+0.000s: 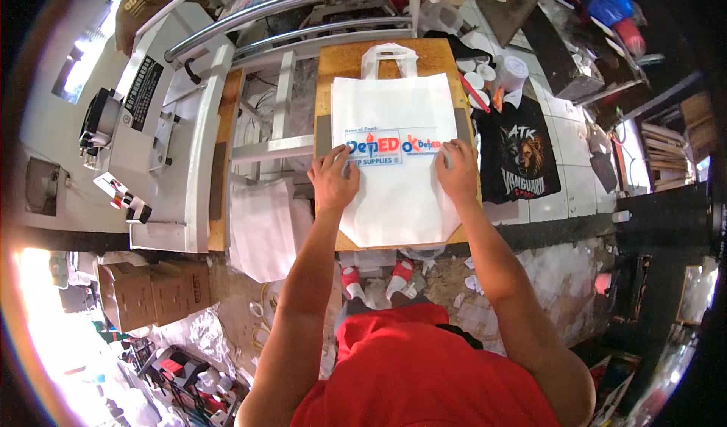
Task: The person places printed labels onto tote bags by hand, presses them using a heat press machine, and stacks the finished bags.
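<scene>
At the far L side, cardboard boxes (155, 294) stood on the floor, near the bright opening. Above them was a white machine w/ a black lettered panel (141, 93), and a shiny metal bar (303, 6) ran across the top, L to R. Next came a pale frame (282, 97), and below it hung a white cloth piece (261, 226), just beside the work board.

The L hand (335, 178) was palm down on the L part of the white bag (397, 211), its fingers half bent, w/ a gap bet. thumb and index, tips at the L end of the blue-red print (375, 148). Whether it pinched anything, I could not tell.

The bag lay flat in the centre, on the yellowish board (337, 59), handles (389, 50) toward the far edge. The print, w/ "DepED" and "SUPPLIES", crossed approx. its middle.

The R hand (457, 171) rested near the R edge of the bag, also palm down, fingers half bent, tips close to the R end of the print; its grip, too, I could not tell.

Further R were a red strip (475, 93), white containers (515, 72) and a black printed cloth (522, 158) w/ "VANGUARD", over white floor tiles (579, 188).
</scene>
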Motion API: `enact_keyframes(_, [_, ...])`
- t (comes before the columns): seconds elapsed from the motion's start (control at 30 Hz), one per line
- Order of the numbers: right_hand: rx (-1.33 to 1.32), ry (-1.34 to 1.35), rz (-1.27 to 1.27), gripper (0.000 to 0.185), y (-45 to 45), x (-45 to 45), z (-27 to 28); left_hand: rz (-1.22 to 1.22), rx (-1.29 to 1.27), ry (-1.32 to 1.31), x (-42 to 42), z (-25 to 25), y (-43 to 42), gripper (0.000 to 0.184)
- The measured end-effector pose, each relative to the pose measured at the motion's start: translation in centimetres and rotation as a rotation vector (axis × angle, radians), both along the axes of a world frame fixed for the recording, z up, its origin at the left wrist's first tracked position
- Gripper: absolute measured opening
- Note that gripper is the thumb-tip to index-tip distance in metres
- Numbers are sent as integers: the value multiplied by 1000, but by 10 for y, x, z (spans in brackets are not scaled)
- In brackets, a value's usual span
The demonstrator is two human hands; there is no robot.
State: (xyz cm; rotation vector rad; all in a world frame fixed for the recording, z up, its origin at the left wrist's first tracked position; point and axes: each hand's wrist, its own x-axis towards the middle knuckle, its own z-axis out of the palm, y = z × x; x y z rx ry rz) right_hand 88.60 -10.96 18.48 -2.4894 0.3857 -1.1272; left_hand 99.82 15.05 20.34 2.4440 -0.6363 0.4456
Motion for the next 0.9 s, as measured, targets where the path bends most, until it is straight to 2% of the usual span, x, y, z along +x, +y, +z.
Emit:
enact_keyframes(0.2, [4, -7, 12, 23, 1, 1, 0, 3, -47, 24, 4, -5, 6, 35])
enact_keyframes(0.27, [-7, 5, -8, 22, 0, 2, -1, -69, -255, 32, 13, -9, 23, 34])
enact_keyframes(0.37, [24, 38, -15, 22, 4, -1, 7, -60, -280, -152, -15, 57, 77, 28])
enact_keyframes(0.47, [19, 86, 44, 22, 3, -6, 11, 58, -272, -385, -19, 115, 178, 21])
enact_keyframes(0.53, [48, 160, 17, 25, 4, -5, 3, 314, -110, -417, -21, 158, 257, 18])
enact_keyframes(0.6, [-1, 143, 16, 24, 7, -5, 8, 501, 54, -312, -8, 189, 338, 12])
enact_keyframes(0.67, [-55, 99, 39, 25, -3, 2, -9, 593, 358, -327, 15, 202, 407, 24])
enact_keyframes(0.73, [-25, 112, 27, 26, -2, 1, -8, 632, 503, -244, 26, 229, 411, 40])
enact_keyframes(0.77, [-32, 115, 14, 26, -3, 1, -9, 562, 614, -310, 38, 225, 421, 51])
enact_keyframes(0.8, [-35, 104, 25, 26, 0, 3, -9, 502, 650, -259, 47, 230, 417, 47])
enact_keyframes(0.9, [23, 52, 41, 23, 1, -1, -3, 412, 719, -13, 94, 201, 448, 32])
